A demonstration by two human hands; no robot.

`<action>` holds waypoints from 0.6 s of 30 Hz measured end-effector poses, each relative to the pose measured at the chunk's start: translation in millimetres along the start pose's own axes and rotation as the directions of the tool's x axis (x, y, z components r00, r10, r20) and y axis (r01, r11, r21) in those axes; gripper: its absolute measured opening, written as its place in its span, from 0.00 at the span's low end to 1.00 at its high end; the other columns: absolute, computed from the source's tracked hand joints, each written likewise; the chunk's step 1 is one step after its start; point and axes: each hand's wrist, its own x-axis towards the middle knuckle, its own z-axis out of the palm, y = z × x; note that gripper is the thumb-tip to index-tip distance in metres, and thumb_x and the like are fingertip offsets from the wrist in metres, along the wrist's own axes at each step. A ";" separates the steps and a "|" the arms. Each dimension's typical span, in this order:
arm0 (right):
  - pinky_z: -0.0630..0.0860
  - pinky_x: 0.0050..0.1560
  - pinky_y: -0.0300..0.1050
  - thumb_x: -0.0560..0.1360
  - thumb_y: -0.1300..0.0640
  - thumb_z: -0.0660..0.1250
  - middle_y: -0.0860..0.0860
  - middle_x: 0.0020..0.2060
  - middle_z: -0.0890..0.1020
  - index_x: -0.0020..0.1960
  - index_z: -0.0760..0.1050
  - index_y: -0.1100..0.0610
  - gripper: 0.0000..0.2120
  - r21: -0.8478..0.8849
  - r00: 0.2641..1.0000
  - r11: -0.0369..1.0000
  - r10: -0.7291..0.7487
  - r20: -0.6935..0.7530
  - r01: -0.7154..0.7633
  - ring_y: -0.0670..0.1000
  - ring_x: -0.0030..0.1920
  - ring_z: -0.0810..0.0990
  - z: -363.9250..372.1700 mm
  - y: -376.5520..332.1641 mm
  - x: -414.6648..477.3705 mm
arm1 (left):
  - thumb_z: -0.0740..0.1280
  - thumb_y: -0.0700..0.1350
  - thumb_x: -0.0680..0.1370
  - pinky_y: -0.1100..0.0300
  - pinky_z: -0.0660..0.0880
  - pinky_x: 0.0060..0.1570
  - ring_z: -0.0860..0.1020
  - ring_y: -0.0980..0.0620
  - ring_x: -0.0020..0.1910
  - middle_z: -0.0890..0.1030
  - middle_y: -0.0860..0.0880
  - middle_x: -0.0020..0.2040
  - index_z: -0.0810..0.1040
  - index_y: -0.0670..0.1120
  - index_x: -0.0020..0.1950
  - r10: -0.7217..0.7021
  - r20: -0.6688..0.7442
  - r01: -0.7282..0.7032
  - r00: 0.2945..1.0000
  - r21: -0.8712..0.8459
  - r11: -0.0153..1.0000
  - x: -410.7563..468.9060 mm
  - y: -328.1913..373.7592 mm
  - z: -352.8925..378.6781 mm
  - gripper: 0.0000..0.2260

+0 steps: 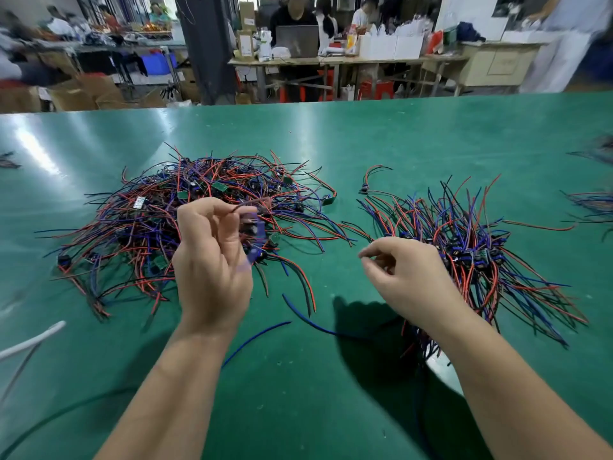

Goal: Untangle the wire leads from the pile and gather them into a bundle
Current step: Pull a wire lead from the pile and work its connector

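Observation:
A tangled pile of red, blue and black wire leads with small green boards point(185, 207) lies on the green table at centre left. My left hand point(212, 260) is raised over the pile's near right edge, pinching one wire lead point(253, 227) whose wires hang blurred beside my fingers. A gathered bundle of leads point(477, 250) lies at the right, connectors together in its middle. My right hand point(411, 277) hovers at the bundle's left edge, fingers curled and apart, holding nothing.
One loose lead point(371, 177) lies between pile and bundle. A loose blue wire point(262, 336) lies near my forearms. More wires point(593, 204) sit at the right edge. A white cable point(33, 340) lies at the near left. Beyond the table's far edge point(298, 106) people work at benches.

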 end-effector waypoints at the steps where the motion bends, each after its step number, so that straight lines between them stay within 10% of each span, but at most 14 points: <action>1: 0.75 0.40 0.36 0.73 0.60 0.68 0.43 0.31 0.80 0.44 0.82 0.53 0.05 0.072 1.000 0.997 -0.010 0.020 0.009 0.42 0.32 0.77 1.9 -2.8 -0.9 | 0.56 0.39 0.82 0.72 0.70 0.44 0.79 0.61 0.41 0.79 0.50 0.41 0.66 0.46 0.52 0.004 0.014 -0.002 1.000 -0.104 0.995 -1.2 8.3 2.5 0.03; 5: 0.73 0.34 0.35 0.75 0.67 0.64 0.50 0.35 0.83 0.46 0.81 0.52 0.12 0.461 0.988 0.885 -0.009 0.154 -0.064 0.46 0.31 0.79 9.6 -13.2 -4.0 | 0.61 0.42 0.81 0.62 0.77 0.33 0.80 0.57 0.33 0.80 0.51 0.34 0.69 0.55 0.48 -0.254 0.146 0.289 0.956 -0.314 0.904 -9.8 29.6 16.0 0.07; 10: 0.72 0.33 0.36 0.71 0.62 0.67 0.54 0.38 0.83 0.47 0.82 0.53 0.09 0.776 0.960 0.617 -0.114 0.257 -0.134 0.47 0.32 0.78 14.9 -22.4 -10.2 | 0.63 0.42 0.80 0.64 0.74 0.23 0.76 0.55 0.24 0.80 0.51 0.30 0.73 0.45 0.44 -0.622 0.267 0.663 0.736 -0.476 0.579 -15.4 36.2 28.2 0.05; 18: 0.76 0.40 0.45 0.62 0.58 0.77 0.52 0.35 0.82 0.40 0.80 0.54 0.09 0.801 0.985 0.597 -0.108 0.135 -0.044 0.53 0.37 0.78 20.1 -26.1 -13.0 | 0.73 0.46 0.72 0.67 0.75 0.33 0.77 0.59 0.30 0.81 0.52 0.30 0.79 0.46 0.35 -0.487 0.320 0.578 0.813 -0.341 0.742 -23.9 43.9 28.8 0.08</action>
